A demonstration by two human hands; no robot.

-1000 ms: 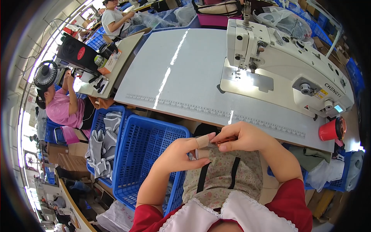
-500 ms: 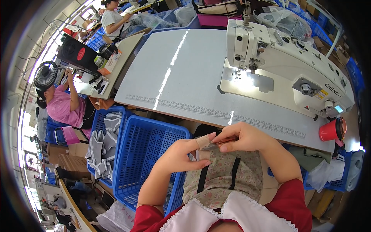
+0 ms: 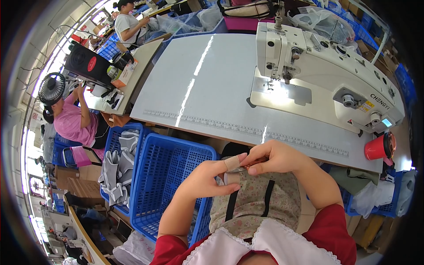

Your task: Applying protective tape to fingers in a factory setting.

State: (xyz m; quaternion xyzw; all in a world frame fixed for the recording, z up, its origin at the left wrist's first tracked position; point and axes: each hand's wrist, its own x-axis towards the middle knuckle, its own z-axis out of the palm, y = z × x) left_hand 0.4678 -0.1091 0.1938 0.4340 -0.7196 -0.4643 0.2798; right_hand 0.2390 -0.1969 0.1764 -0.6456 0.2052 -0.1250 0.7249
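Observation:
Both my hands meet over my lap, in front of the table edge. My left hand (image 3: 205,179) has curled fingers and a beige band (image 3: 232,164) around its index finger. Above its thumb shows a beige ribbed piece (image 3: 232,178); I cannot tell whether it is a small roll or another wrapped finger. My right hand (image 3: 278,158) is closed in a pinch on a small reddish-brown thing (image 3: 248,167), close to the left index fingertip. My fingers cover most of that thing. Beneath the hands lies a floral apron (image 3: 251,198) with two black straps.
A white sewing machine (image 3: 318,79) with its lamp lit stands on the grey table (image 3: 176,79), with a red cup (image 3: 375,148) at its right. Blue baskets (image 3: 172,141) stand left of me; one holds grey-white cut pieces (image 3: 119,163). Two people sit or stand at the far left.
My right fingers have shifted slightly, and the reddish-brown thing shows at a different angle, nearer the left hand. Otherwise the hands stay in nearly the same place.

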